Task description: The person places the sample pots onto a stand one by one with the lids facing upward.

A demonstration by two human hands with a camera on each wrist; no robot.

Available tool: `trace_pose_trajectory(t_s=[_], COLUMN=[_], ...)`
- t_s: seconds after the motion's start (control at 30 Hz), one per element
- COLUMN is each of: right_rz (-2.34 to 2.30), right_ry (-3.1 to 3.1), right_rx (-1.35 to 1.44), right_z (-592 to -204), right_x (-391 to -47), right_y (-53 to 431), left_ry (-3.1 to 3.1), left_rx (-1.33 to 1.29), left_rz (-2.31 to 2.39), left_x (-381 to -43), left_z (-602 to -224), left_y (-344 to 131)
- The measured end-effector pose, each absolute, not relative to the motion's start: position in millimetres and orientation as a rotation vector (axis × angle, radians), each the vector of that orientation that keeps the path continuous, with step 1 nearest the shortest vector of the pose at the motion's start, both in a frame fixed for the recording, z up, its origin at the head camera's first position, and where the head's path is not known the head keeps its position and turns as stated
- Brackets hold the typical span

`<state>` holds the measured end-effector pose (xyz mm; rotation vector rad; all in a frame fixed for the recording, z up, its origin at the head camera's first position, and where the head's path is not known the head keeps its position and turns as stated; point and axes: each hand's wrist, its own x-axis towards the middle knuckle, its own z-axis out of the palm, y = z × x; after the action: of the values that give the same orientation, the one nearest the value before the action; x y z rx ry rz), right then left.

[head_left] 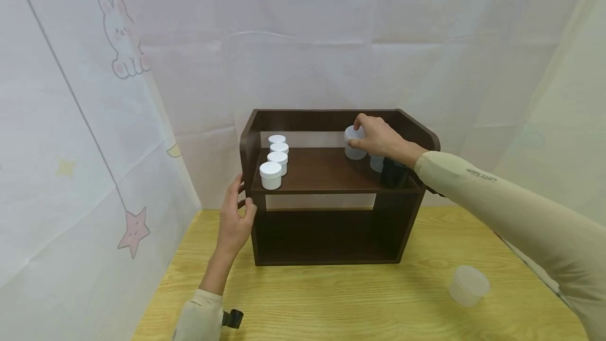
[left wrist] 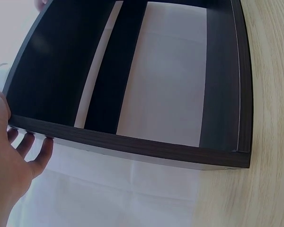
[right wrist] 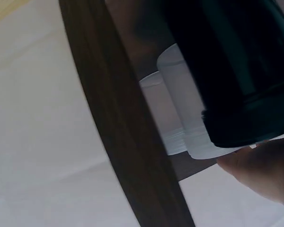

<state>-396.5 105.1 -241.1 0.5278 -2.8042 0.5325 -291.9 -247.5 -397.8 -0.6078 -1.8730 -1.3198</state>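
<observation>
My right hand [head_left: 379,136] grips a translucent lidded tub [head_left: 355,143] by its top, on or close over the upper board of a dark brown two-level shelf [head_left: 322,171]. Under that wrist, a dark lidded jar [head_left: 394,173] and another translucent tub [head_left: 376,163] stand at the shelf's right end. The dark jar fills much of the right wrist view, partly hiding the tubs behind it. My left hand [head_left: 235,222] holds the shelf's left side panel [left wrist: 132,142], its fingers curled round behind the edge. Several small white-lidded jars [head_left: 271,175] form a row at the left end.
A translucent tub [head_left: 468,286] rests on the wooden table [head_left: 331,299], right of the shelf and nearer to me. Pale printed cloth [head_left: 303,67] hangs behind and along the sides. The shelf's lower compartment [head_left: 317,236] opens toward me.
</observation>
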Motion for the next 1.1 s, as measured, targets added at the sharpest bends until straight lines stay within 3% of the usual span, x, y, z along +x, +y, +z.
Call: trace_pose_trajectory(t_s=[0.33, 0.77, 1.1], right_rz=[0.461, 0.308, 0.278], right_ry=[-2.834, -2.826, -2.721], right_rx=[0.487, 0.478, 0.586], right_z=[-244.7, -244.5, -226.4], right_x=[-400.2, -400.0, -367.9], right_y=[117.4, 121.2, 118.7], left_ry=[-1.889, -1.888, -1.904], left_rx=[-0.601, -0.637, -0.621], left_rz=[-1.329, -1.333, -1.371], left_x=[-291.1, -330.9, -334.4], left_z=[-395.6, -429.3, -431.0], left_y=[-240.4, -249.5, -250.3])
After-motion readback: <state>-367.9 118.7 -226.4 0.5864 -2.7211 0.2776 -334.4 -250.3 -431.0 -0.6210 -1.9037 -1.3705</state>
